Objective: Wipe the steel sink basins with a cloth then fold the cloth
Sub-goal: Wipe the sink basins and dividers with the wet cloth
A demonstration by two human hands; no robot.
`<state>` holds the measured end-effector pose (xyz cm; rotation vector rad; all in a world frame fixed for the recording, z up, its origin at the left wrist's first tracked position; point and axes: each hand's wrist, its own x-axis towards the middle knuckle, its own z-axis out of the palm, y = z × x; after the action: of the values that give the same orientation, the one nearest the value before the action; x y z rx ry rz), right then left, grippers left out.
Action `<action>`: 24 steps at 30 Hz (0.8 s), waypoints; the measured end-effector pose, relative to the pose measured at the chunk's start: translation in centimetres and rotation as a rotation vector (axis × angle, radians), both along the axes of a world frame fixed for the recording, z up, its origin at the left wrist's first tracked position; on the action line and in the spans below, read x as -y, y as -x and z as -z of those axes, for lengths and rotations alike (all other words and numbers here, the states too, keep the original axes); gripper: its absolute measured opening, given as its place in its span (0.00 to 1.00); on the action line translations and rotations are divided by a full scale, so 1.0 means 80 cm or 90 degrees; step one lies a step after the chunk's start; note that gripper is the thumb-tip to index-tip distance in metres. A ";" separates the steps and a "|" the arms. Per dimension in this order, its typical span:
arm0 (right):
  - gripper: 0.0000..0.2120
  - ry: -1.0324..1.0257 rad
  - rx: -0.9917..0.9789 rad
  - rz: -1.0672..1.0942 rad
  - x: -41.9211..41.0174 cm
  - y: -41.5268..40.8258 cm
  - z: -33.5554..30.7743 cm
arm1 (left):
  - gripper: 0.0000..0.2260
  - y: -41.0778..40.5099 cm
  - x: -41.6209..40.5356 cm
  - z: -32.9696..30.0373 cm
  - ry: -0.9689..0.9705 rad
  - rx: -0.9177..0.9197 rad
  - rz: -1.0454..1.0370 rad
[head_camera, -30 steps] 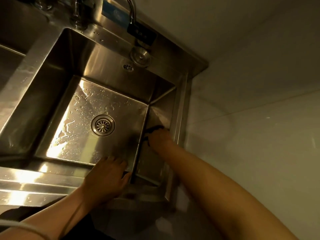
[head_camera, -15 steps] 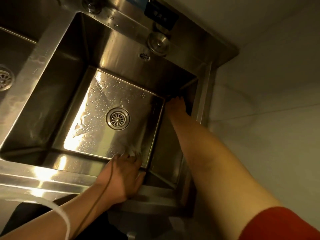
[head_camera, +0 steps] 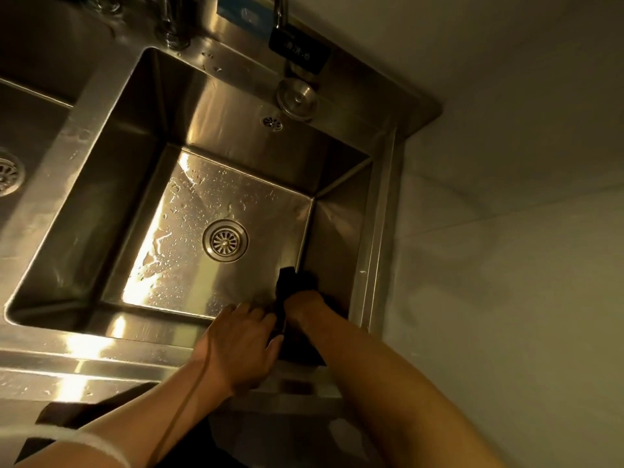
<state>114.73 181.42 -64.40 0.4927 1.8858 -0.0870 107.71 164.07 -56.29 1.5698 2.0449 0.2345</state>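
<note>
A single head-worn view is given, aimed steeply downward from close above the steel sink (head_camera: 101, 136), with the wall (head_camera: 506, 231) taken in at right.

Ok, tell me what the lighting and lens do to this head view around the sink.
Head view: dim, warm yellow light; strong glare on the wet basin floor and front rim; the dark cloth is lost in shadow by the right hand; wide-angle bending skews the sink edges; left hand slightly soft.
</note>
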 end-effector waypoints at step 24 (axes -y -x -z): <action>0.13 -0.024 -0.666 0.538 -0.078 0.144 -0.055 | 0.27 0.293 -0.005 -0.045 -0.058 -0.234 -0.012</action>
<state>103.23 187.67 -59.97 1.4428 2.5127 -1.0334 84.25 164.49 -52.69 1.7545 2.3552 0.0470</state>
